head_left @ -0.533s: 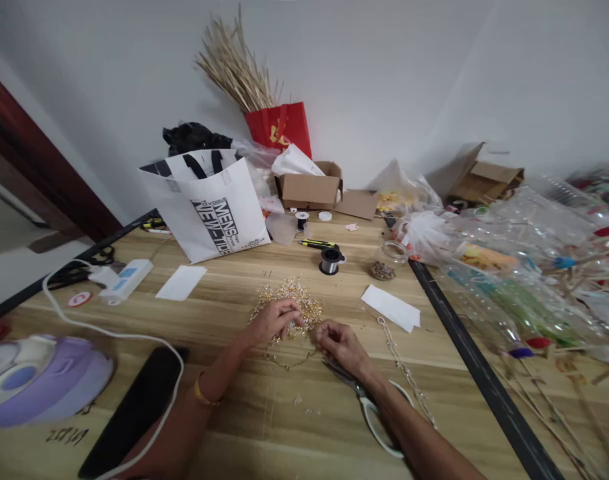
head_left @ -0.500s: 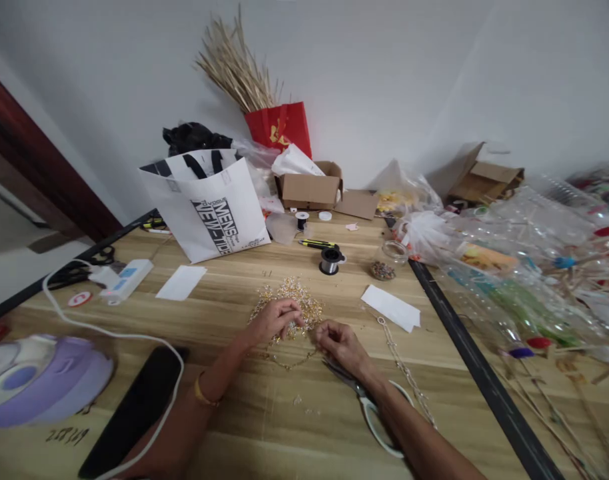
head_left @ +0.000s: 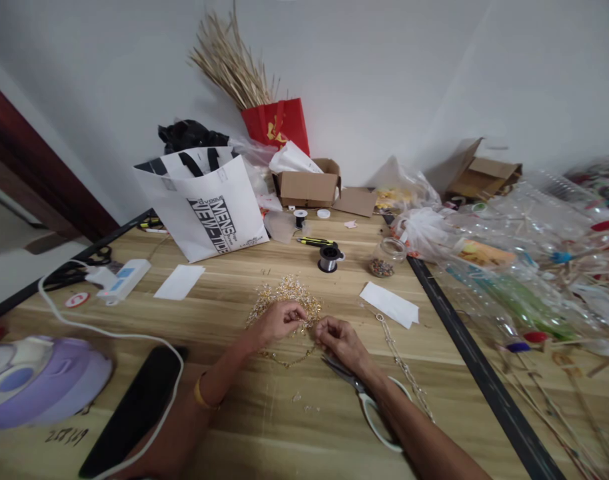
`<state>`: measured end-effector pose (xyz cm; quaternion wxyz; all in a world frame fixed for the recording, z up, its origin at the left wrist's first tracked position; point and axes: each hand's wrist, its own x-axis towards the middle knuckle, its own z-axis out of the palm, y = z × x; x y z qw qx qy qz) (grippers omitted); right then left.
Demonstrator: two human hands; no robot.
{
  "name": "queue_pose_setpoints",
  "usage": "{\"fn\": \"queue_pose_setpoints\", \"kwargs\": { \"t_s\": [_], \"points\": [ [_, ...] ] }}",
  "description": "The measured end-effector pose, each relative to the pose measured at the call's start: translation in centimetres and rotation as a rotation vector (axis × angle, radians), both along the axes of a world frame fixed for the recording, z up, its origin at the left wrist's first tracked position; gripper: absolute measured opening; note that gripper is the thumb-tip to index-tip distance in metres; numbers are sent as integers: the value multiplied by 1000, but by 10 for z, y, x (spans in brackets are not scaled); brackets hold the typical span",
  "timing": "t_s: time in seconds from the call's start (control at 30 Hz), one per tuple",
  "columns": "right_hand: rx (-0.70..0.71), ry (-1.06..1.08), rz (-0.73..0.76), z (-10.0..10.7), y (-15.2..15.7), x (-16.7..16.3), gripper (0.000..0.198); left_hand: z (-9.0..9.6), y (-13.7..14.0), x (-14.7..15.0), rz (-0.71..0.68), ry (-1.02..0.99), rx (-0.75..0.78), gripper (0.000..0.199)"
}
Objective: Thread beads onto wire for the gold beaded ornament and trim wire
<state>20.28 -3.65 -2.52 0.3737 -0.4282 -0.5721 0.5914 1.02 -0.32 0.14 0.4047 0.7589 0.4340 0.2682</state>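
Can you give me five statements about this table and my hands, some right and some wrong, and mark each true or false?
1. The left hand is at the near side of the pile of gold and clear beads. True.
2. The gold bangle is on the right wrist. False: it is on the left wrist.
3. The white-handled scissors are partly hidden by the right forearm. True.
4. The dried stalks stick out of the white bag. False: they stick out of the red bag.
5. The glass jar stands to the right of the spool of silver wire. True.
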Motion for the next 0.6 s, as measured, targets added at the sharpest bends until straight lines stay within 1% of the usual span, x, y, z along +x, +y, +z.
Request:
{"fn": "queue_pose_setpoints", "kwargs": {
  "t_s": [0.1,0.2,0.27,0.33,0.43,0.6],
  "points": [
    [-35,7,-23,1,0,0,26,6,-3,0,-73,212,218,21],
    [-50,27,-25,2,0,-1,28,12,-10,-1,-158,365,332,29],
    [-50,30,-27,2,-1,-1,30,16,-15,-2,-178,468,365,33],
    [-46,28,-35,3,0,-1,31,19,-19,-3,-169,552,386,37],
    [-42,29,-34,3,0,0,31,24,-23,-3,-162,656,394,37],
    [-58,60,-41,3,1,2,30,29,-24,0,-163,728,391,34]
  ]
}}
